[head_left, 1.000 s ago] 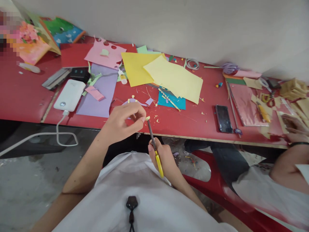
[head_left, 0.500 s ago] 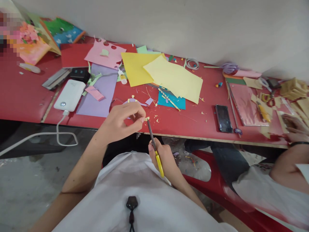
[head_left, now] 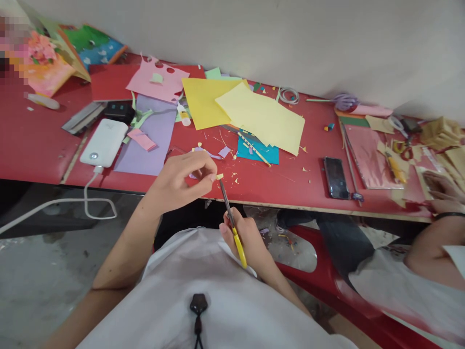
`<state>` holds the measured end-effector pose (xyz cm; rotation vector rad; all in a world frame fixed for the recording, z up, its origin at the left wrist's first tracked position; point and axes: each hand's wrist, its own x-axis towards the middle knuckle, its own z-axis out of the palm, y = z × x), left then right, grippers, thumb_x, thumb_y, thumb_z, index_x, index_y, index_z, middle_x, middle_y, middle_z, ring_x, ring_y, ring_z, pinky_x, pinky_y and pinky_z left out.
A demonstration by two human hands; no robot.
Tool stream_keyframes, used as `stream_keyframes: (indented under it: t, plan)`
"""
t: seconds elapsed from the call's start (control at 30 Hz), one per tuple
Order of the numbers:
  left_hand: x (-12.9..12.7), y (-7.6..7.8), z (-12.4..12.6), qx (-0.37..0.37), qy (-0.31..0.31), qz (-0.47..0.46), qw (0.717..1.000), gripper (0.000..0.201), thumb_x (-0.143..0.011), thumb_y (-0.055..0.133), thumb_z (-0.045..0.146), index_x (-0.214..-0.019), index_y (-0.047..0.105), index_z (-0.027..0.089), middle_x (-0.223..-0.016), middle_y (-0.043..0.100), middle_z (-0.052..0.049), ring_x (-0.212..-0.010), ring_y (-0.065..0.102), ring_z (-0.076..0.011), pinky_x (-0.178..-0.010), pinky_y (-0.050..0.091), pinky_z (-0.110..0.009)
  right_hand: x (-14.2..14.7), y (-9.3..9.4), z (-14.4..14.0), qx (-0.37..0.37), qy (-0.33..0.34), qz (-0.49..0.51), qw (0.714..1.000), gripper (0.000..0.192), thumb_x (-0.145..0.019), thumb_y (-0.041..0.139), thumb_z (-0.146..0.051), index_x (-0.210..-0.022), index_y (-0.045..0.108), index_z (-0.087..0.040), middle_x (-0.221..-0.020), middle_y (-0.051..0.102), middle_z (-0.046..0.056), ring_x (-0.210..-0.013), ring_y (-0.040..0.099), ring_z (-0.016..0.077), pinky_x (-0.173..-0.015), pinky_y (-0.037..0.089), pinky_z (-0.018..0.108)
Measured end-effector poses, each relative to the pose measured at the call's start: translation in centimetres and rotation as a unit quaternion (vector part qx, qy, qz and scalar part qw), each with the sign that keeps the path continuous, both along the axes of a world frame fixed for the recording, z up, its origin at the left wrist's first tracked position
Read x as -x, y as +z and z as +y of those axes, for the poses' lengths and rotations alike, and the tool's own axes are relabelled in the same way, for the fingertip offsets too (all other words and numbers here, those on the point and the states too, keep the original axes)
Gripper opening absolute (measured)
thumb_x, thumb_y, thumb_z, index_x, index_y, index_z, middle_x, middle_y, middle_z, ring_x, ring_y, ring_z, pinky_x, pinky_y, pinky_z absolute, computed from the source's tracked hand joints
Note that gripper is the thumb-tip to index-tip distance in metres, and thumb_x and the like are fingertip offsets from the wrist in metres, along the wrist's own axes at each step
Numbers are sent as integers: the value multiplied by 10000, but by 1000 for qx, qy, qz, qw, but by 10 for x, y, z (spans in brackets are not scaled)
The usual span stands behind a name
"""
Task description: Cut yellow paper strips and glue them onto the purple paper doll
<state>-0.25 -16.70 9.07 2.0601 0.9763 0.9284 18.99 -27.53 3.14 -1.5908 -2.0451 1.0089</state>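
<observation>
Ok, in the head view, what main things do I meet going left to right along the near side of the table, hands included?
White power bank → left hand → bit of yellow paper in its fingertips → right hand gripping yellow-handled scissors → black phone → another person's hand.

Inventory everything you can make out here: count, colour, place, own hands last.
table: one, red, across middle
landscape painting: one, blue-green, back left
holed sheet: one, pink, back
plain sheet: one, purple, left
overlapping sheets: two, yellow, centre
small sheet: one, blue, centre
power bank: one, white, left
bottle: one, white-yellow, centre
phone: one, black, right
paper scraps: many, mixed colours, centre
co-worker's hand: one, bare, right edge
paper piece: one, yellow, in left hand
scissors: one, yellow-handled, in right hand
left hand: one, bare, centre
right hand: one, bare, centre
</observation>
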Motion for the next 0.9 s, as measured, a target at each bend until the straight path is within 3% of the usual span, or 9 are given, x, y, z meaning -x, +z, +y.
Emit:
stream_keyframes:
  t: [0.9]
  plan:
    - [2, 3, -2, -8, -17, 19, 1000, 135, -864, 483, 160, -738, 521, 189, -728, 595, 19, -656, 543, -98, -649, 472, -228, 4, -2, 4, 40, -15, -59, 997, 229, -941, 306, -369, -875, 464, -216, -581, 571, 2, -463, 539, 154, -536, 374, 237]
